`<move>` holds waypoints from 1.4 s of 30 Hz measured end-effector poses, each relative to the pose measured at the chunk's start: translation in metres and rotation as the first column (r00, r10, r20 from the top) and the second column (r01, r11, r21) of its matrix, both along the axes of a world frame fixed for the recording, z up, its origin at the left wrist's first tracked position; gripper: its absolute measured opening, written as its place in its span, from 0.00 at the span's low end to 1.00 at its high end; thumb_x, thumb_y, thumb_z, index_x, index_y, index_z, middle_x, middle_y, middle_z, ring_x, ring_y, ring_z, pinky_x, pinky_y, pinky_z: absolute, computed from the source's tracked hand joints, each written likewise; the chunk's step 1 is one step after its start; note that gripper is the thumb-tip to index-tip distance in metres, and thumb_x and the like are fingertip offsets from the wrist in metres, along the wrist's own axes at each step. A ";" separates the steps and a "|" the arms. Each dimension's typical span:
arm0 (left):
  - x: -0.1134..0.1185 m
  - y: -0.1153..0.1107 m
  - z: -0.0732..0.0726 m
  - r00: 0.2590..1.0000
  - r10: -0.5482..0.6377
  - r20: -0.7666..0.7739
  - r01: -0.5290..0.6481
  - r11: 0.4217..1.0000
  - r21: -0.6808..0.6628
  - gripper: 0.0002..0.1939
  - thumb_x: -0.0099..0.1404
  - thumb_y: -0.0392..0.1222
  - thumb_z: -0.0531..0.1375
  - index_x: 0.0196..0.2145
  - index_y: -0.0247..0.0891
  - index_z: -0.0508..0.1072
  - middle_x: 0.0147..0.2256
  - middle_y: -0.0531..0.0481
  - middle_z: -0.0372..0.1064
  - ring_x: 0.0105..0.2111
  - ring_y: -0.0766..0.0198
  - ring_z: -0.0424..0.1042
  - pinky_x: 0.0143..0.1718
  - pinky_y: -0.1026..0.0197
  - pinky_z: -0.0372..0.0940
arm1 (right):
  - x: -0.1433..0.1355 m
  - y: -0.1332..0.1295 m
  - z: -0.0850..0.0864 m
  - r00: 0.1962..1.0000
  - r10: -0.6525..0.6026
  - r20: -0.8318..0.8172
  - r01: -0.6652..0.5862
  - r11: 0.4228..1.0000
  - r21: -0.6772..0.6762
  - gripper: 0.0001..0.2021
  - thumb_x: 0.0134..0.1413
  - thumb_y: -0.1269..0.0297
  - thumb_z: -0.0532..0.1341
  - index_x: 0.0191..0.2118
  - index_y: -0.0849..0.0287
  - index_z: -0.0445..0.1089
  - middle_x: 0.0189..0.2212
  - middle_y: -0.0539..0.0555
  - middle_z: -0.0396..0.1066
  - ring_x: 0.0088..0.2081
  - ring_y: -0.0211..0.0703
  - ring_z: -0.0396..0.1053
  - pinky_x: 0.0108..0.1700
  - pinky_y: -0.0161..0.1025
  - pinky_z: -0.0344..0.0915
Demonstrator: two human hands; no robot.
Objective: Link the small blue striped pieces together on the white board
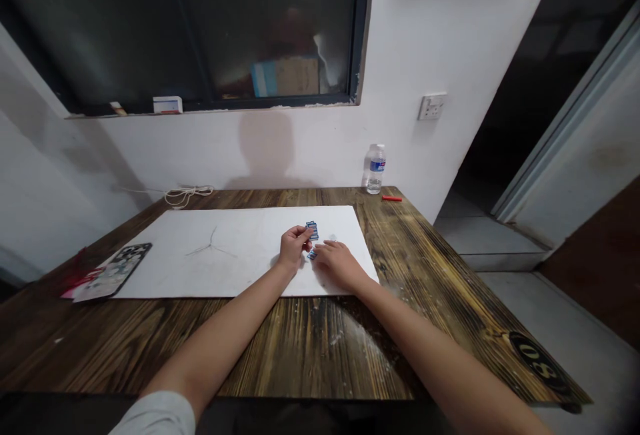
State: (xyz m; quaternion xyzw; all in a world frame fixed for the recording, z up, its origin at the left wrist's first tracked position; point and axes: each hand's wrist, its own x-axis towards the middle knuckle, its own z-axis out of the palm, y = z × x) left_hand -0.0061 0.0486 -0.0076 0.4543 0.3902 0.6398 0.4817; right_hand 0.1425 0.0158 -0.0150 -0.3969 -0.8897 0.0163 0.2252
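A small flat blue piece point(313, 230) with pale stripes is pinched upright between the thumb and fingers of my left hand point(293, 246), just above the white board point(255, 255). Close below it is a second, smaller blue striped piece point(312, 254), at the fingertips of my right hand point(341, 265). That hand is low over the board, its thumb and index finger closed at this piece and the other fingers more stretched. Its palm side is hidden. A small clear or whitish item point(333, 238) lies just beyond the right fingers, too faint to name.
The board lies on a dark wooden table point(210, 348). A patterned phone-like object point(117, 270) and red material point(79, 276) are at its left end. White cable point(187, 194), a water bottle point(375, 170) and a red stick point(392, 198) lie or stand along the back.
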 end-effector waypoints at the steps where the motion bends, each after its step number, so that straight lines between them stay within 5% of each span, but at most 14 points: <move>1: 0.000 0.000 -0.001 1.000 -0.001 -0.004 0.001 1.000 0.001 0.15 0.46 0.46 0.68 0.22 0.35 0.66 0.15 0.58 0.61 0.14 0.73 0.60 0.15 0.69 0.54 | -0.005 0.001 0.000 0.999 -0.012 0.041 0.012 1.000 0.011 0.15 0.56 0.65 0.58 0.49 0.60 0.66 0.48 0.59 0.69 0.53 0.48 0.60 0.53 0.44 0.53; 12: -0.003 0.003 -0.003 0.999 0.043 -0.017 -0.043 0.999 -0.004 0.16 0.45 0.47 0.68 0.22 0.36 0.66 0.15 0.58 0.60 0.14 0.72 0.60 0.16 0.69 0.55 | -0.033 0.013 0.023 0.946 -0.037 0.323 0.038 0.999 0.004 0.11 0.57 0.65 0.56 0.40 0.67 0.71 0.33 0.63 0.73 0.37 0.50 0.69 0.39 0.41 0.57; 23: -0.006 0.001 -0.005 0.977 0.067 -0.202 -0.053 0.996 0.075 0.15 0.48 0.48 0.67 0.22 0.36 0.67 0.16 0.57 0.62 0.15 0.71 0.62 0.18 0.68 0.56 | -0.030 0.000 0.011 0.938 0.016 0.347 -0.053 0.994 0.097 0.09 0.56 0.75 0.53 0.38 0.68 0.70 0.34 0.64 0.72 0.39 0.50 0.67 0.40 0.42 0.57; 32: -0.010 -0.017 -0.007 0.968 0.131 -0.213 -0.132 0.991 0.010 0.16 0.48 0.50 0.66 0.24 0.36 0.69 0.17 0.56 0.64 0.17 0.70 0.65 0.20 0.67 0.61 | -0.020 0.003 0.016 0.936 0.078 0.344 -0.108 0.992 0.069 0.11 0.59 0.71 0.52 0.45 0.64 0.68 0.37 0.62 0.70 0.39 0.48 0.67 0.40 0.42 0.57; 37: -0.022 -0.039 -0.009 0.956 0.206 -0.210 -0.217 0.976 -0.031 0.16 0.47 0.50 0.67 0.24 0.36 0.68 0.18 0.56 0.65 0.17 0.71 0.64 0.17 0.69 0.59 | -0.018 0.005 0.016 0.946 0.091 0.310 -0.113 0.992 0.054 0.10 0.60 0.69 0.52 0.39 0.64 0.71 0.36 0.61 0.70 0.38 0.46 0.66 0.40 0.40 0.56; 42: -0.033 -0.067 -0.009 0.940 0.213 -0.265 -0.222 0.975 -0.003 0.15 0.48 0.48 0.67 0.24 0.36 0.68 0.17 0.57 0.64 0.17 0.71 0.64 0.17 0.70 0.58 | -0.014 0.006 0.014 0.969 0.124 0.214 -0.131 0.991 0.018 0.15 0.56 0.56 0.58 0.35 0.64 0.75 0.34 0.60 0.70 0.37 0.46 0.65 0.39 0.39 0.56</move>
